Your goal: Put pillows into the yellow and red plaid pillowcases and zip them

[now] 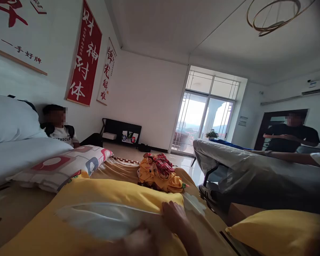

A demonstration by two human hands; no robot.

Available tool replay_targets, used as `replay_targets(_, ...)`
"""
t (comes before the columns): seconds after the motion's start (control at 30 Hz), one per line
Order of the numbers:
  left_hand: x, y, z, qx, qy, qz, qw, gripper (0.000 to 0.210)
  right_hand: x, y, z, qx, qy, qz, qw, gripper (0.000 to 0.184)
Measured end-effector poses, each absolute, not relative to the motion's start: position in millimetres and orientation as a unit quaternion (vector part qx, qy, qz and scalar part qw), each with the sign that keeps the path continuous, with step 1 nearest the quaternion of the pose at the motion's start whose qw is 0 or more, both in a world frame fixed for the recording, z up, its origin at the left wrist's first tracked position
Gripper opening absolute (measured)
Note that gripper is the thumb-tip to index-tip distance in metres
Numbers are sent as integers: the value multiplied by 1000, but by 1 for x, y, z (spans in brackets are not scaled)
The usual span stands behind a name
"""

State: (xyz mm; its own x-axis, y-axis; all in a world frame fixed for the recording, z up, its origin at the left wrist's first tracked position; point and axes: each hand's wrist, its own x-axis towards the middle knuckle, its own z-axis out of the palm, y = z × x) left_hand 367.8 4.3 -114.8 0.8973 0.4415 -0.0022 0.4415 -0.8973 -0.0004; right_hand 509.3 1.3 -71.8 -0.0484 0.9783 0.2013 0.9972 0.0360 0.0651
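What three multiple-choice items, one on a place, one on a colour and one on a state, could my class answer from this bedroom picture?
1. Where does the pile of clothes lie?
A. on the bed
B. on the floor
C. on a chair

2. What colour is the pillowcase under the hand?
A. blue
B. yellow
C. green

3. How does the white pillow sit?
A. fully covered
B. partly showing through the case's opening
C. lying bare on the floor

Answers: 1 A, it rests on the bedspread beyond the pillow; 2 B, the fabric is yellow; 3 B, white shows within the yellow case.
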Motion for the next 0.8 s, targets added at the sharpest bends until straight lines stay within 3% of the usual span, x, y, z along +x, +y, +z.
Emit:
replay_targets(0.13, 393, 8, -102, 962, 273, -22, -14, 38, 530, 10, -112, -693, -707, -70, 124, 20)
replay_targets(0.33, 415, -1, -87, 955, 295, 3, -36, 38, 563, -5, -81, -759, -614, -102, 194, 23)
replay_targets(0.4, 420, 1, -90, 953, 297, -39, -51, 41, 561, -11, -74, -763, -609, -98, 194, 23)
replay_targets(0.47, 427, 9, -92, 952, 284, -90, -73, 34, 556, -15, -70, -767, -604, -99, 192, 24)
replay_targets(0.53, 436, 19, -98, 962, 250, -68, -85, 29, 553, -19, -67, -772, -595, -101, 198, 21)
replay_targets(0.63, 448, 31, -121, 974, 219, 27, -41, 35, 556, -23, -64, -791, -566, -93, 211, 22)
replay_targets(0.8, 455, 45, -158, 966, 248, 53, 47, 36, 569, -26, -62, -807, -534, -61, 245, 35)
